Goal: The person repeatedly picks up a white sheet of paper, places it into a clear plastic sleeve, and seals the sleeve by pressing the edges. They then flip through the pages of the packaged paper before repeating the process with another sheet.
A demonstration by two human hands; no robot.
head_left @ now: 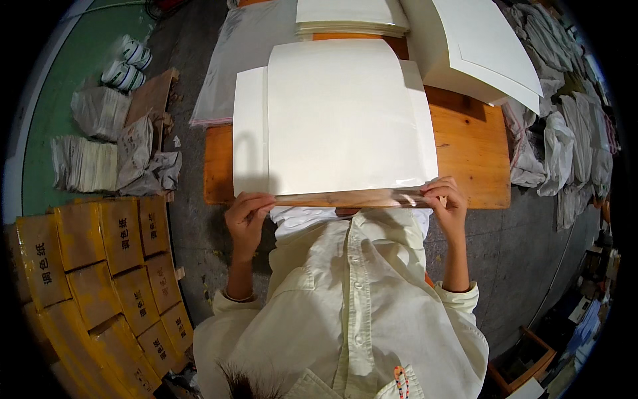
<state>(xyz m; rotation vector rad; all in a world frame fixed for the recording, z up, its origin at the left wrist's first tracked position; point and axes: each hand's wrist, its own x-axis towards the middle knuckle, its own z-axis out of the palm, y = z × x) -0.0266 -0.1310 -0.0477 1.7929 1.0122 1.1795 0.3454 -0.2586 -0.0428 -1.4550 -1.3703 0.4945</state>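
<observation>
A large white sheet of paper (339, 120) lies in front of me, its far edge rounded by the lens. Wider white paper (250, 146) shows beneath it on both sides. Along the near edge runs a strip of clear plastic film (352, 199), which looks like the edge of a plastic sleeve; how far it reaches over the paper is hard to see. My left hand (246, 219) pinches the strip's left end by the paper's near left corner. At the near right corner, my right hand (448, 205) pinches the other end.
The paper rests on an orange wooden table (470, 153). Beyond are clear plastic sleeves (239, 66), a stack of white sheets (352, 13) and curved white boards (488, 46). Taped cartons (123, 279) stand at left, paper bundles (86, 163) behind them. Bagged grey bundles (578, 126) lie right.
</observation>
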